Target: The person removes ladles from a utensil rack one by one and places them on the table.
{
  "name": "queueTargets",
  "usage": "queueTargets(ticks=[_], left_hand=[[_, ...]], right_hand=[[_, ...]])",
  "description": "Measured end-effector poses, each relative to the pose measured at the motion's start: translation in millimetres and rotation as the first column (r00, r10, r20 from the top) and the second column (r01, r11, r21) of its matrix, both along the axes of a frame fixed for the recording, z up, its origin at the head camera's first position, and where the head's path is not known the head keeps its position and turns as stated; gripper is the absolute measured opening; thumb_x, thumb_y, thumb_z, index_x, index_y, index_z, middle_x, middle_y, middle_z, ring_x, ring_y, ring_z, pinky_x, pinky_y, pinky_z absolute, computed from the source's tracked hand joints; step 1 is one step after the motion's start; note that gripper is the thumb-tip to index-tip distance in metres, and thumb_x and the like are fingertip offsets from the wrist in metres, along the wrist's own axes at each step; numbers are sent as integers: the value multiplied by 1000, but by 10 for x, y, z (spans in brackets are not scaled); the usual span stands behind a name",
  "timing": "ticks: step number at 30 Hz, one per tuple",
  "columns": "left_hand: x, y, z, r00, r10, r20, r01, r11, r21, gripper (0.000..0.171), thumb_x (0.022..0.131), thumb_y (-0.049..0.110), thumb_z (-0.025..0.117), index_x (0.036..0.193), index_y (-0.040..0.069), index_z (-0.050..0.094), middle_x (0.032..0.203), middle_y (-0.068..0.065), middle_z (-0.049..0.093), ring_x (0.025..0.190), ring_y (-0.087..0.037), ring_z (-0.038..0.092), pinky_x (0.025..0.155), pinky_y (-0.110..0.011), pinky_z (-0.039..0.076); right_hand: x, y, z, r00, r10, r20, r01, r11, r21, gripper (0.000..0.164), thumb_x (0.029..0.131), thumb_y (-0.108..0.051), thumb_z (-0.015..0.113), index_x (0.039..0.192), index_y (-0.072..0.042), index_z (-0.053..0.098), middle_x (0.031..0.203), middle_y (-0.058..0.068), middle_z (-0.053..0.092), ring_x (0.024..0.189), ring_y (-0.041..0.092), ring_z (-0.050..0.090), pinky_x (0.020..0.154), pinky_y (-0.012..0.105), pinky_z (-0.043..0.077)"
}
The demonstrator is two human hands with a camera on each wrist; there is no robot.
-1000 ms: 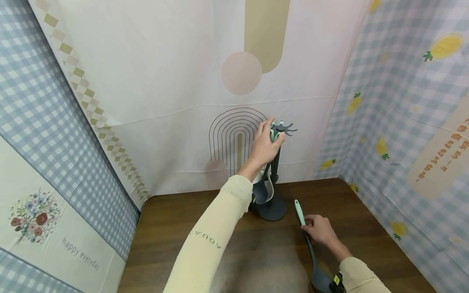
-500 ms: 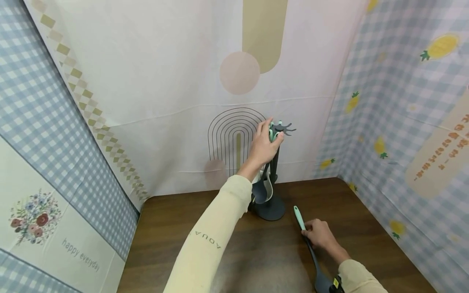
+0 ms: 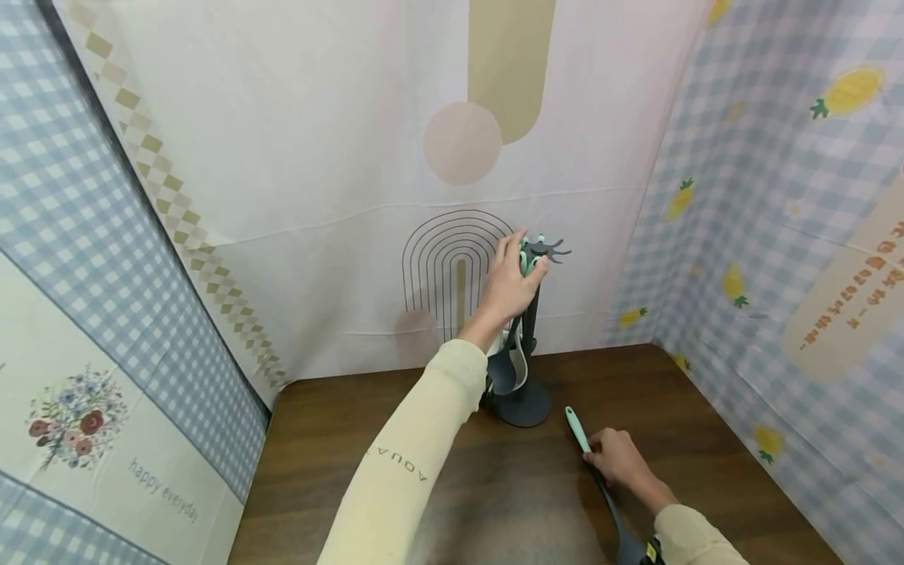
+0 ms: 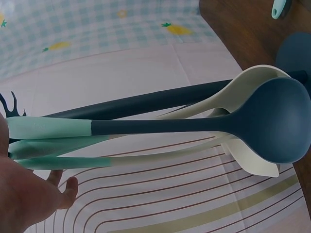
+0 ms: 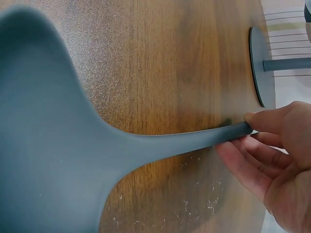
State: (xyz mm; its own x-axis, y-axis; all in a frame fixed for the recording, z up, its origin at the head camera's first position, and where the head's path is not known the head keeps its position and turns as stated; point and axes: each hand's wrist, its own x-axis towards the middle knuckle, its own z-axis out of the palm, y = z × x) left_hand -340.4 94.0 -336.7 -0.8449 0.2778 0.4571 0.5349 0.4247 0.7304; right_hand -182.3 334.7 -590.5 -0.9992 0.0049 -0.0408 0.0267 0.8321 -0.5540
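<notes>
Right hand (image 3: 620,457) pinches a smooth, broad-headed grey utensil (image 5: 53,131), near right. Left hand (image 3: 507,284) surrounds mint handles (image 4: 53,128) at the far round-based stand (image 3: 524,408); grip indeterminable.

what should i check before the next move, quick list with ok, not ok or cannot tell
1. Pinch of the right hand on the utensil: ok, thumb and fingers are on its shaft.
2. Stand steady: ok as far as shown, its base sits flat on the table.
3. Free hooks: ok, bare ones show at the right in the head view.
4. Utensil raised to the hooks: not ok, it is held low, well below them.
5. Left hand gripping the green handles: cannot tell.
</notes>
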Motion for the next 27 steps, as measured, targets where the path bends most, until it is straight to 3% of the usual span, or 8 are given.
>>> queueTargets(ticks=[14,27], left_hand=[[-6,13,-8,1000,12,-6,-12,1000,-7,69,108,45,52,169,22,29,166,-4,35,140,-27,46,107,-48,45],[-10,30,-25,996,54,-65,-56,998,-22,69,106,45,51,168,19,33,164,-4,39,138,-27,49,107,-47,46]], right_hand=[[30,7,-27,999,-12,47,12,1000,4,8,90,-1,79,92,-3,72,62,1,55,41,15,57,41,30,49],[-5,2,-35,995,-22,101,19,999,26,14,91,-2,80,94,-2,67,67,4,56,44,15,57,42,29,49]])
